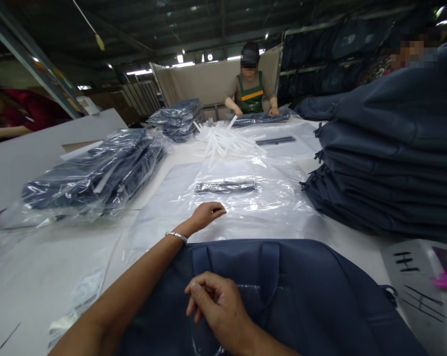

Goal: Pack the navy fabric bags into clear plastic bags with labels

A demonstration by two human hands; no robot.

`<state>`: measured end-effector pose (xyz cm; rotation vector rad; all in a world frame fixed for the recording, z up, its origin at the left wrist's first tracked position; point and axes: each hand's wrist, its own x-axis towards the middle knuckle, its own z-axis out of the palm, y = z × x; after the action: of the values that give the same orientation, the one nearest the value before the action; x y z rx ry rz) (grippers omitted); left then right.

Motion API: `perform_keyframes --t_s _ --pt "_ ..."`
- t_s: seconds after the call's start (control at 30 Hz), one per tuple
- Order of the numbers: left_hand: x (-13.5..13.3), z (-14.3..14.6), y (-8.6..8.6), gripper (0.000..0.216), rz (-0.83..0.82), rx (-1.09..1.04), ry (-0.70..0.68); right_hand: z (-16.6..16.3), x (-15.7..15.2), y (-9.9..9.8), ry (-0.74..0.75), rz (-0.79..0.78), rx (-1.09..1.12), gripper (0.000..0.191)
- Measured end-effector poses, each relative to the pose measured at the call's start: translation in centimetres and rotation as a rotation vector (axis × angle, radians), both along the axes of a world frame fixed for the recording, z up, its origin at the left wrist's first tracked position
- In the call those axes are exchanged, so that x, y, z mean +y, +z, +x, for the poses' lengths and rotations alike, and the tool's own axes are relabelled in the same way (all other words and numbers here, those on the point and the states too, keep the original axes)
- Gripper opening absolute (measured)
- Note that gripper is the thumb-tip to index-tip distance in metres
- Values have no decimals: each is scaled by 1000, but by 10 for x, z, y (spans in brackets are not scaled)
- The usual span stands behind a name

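Observation:
A navy blue bag [312,287] with two short strap handles lies in front of me. My right hand [223,301] is over it by the handles, fingers loosely curled with a gap at the thumb and nothing visible in them. A clear plastic piece [204,341] shows on the bag beneath that hand. My left hand [206,213], with a silver bracelet at the wrist, reaches past the bag. Its fingers are pinched together at the stack of clear plastic bags [275,198]; whether they grip the plastic cannot be made out. A dark printed block [225,187] marks the top plastic bag.
Navy bags [390,148] are piled high at right. Plastic-wrapped bags [93,168] lie at left, with another wrapped pile [179,118] farther back. White strips [227,141] are heaped mid-table. Across the table a person [251,86] handles a wrapped bag. Other people are partly visible at both sides.

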<state>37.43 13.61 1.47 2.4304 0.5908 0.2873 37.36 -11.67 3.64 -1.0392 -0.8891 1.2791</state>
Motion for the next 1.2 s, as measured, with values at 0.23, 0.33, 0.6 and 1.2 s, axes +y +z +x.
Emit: perform_keyframes --t_s 0.23,0.33,0.6,1.2 --pt "4 -4 -8 22 -39 -136 30 93 23 49 -259 190 -877 22" --pt "3 -4 -9 26 -32 -183 61 140 56 50 -328 87 -1240 30" --pt "1 -9 -9 27 -135 -186 44 188 115 -15 6 -117 -1242 20" --pt "-10 -13 -1 19 185 -73 147 182 112 -43 -397 255 -1419 23"
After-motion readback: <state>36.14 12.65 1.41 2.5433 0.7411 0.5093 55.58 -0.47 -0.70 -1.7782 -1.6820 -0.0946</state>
